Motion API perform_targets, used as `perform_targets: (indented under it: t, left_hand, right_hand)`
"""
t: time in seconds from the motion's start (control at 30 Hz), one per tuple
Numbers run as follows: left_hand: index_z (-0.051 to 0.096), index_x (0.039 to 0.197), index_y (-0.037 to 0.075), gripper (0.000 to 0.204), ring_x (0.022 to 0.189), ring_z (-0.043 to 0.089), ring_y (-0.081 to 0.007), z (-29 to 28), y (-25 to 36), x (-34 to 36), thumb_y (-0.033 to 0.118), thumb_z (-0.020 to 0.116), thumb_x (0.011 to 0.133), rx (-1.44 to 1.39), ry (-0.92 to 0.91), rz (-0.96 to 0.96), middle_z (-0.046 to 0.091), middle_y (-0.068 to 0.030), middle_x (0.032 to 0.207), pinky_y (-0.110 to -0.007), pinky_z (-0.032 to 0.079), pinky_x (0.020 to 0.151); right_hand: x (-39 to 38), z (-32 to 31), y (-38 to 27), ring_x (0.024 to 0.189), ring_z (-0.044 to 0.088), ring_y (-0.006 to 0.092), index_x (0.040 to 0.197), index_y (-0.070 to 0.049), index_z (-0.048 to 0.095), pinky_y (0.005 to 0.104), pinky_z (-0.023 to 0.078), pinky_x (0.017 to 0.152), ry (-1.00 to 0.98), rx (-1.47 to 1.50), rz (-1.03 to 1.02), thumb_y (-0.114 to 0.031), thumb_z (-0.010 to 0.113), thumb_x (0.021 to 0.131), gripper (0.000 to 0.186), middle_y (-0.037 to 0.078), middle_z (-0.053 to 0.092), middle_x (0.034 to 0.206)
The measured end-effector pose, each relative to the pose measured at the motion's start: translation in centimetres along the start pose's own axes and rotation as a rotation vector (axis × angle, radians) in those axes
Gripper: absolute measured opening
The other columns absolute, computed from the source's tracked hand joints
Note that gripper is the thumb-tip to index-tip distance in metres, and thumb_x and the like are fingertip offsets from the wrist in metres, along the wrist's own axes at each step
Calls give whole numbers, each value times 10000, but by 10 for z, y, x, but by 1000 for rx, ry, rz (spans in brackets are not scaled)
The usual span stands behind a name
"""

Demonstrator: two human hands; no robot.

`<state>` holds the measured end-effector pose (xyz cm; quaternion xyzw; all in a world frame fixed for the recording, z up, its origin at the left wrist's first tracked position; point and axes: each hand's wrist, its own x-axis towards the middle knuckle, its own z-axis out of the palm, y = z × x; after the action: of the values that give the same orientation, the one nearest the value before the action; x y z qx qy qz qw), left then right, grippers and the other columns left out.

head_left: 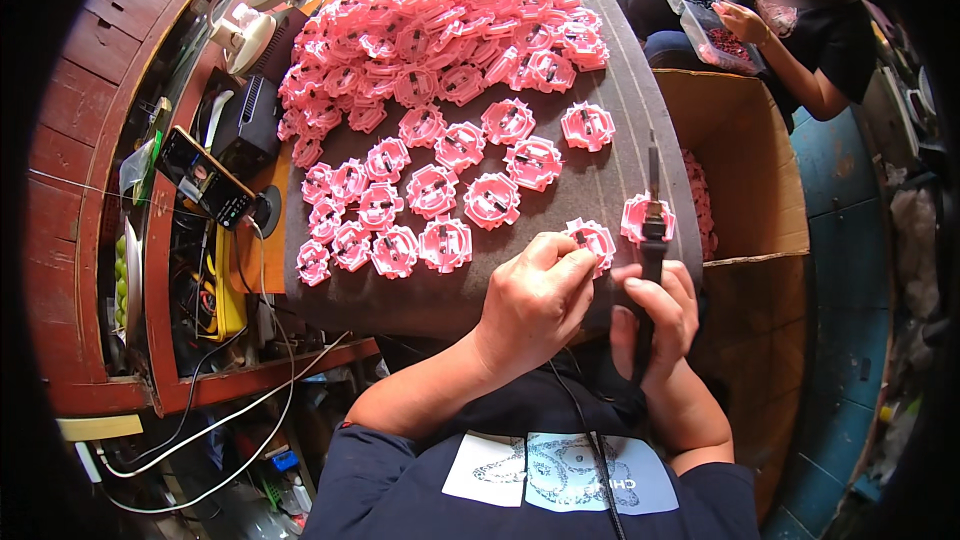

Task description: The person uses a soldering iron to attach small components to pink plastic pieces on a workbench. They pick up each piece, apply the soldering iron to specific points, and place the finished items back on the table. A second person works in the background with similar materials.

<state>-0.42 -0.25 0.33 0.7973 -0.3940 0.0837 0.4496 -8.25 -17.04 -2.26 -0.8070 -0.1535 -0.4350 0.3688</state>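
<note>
My left hand point(532, 302) is pinched at the lower edge of a pink plastic piece with a dark middle point(590, 243) on the dark mat; what its fingertips grip is hard to make out. My right hand point(660, 322) is wrapped round a black soldering iron point(650, 265), held upright with its thin tip pointing away from me, over another pink piece point(634, 218). Rows of similar pieces point(432, 190) lie on the mat point(590, 190) beyond my left hand, with a large heap of them point(410, 30) at the back.
A propped phone point(203, 178), black box point(244, 125), lamp point(247, 35) and cables stand at the left. A cardboard box point(750, 180) holding pink pieces adjoins the mat's right side. Another person point(815, 50) sits at the upper right with a clear plastic tray point(715, 55).
</note>
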Motion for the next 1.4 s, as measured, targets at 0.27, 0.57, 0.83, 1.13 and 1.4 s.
perform_targets:
  t: [0.27, 0.57, 0.83, 1.13, 1.4]
  left_hand:
    - [733, 1075, 28, 222, 847, 724, -334, -4, 4, 4, -13, 784, 863, 43, -52, -16, 695, -159, 1002, -411, 600, 720]
    - [734, 1062, 29, 201, 814, 720, -326, -3, 6, 5, -19, 777, 871, 40, -51, -20, 693, -165, 1014, -401, 593, 701]
    - [736, 1050, 28, 186, 816, 724, -330, -3, 8, 6, -18, 774, 874, 70, -64, -30, 696, -169, 1016, -404, 594, 703]
    - [737, 1037, 33, 171, 795, 723, -320, -1, 7, 5, -14, 774, 877, 60, -55, -46, 698, -158, 1002, -394, 590, 681]
    - [741, 1030, 34, 162, 768, 716, -309, -2, 9, 7, -10, 780, 879, 63, -57, -53, 693, -152, 994, -387, 583, 651]
  right_hand:
    - [-14, -36, -15, 696, 646, 279, 1325, 55, 606, 395, 547, 658, 57, 111, 85, -370, 656, 1067, 499, 129, 688, 848]
    - [-10, -65, -33, 613, 565, 240, 1129, 23, 701, 359, 468, 563, -107, 31, 69, -158, 686, 913, 282, 71, 626, 751]
    - [-8, -64, -32, 597, 549, 230, 1121, 24, 703, 352, 453, 557, -123, 49, 65, -116, 684, 860, 297, 66, 620, 746]
    - [-9, -64, -32, 597, 548, 228, 1135, 17, 701, 352, 453, 555, -147, 48, 69, -72, 679, 803, 345, 61, 610, 745]
    - [-8, -65, -34, 608, 556, 235, 1148, 21, 696, 362, 465, 566, -147, 33, 68, -92, 685, 844, 324, 67, 621, 760]
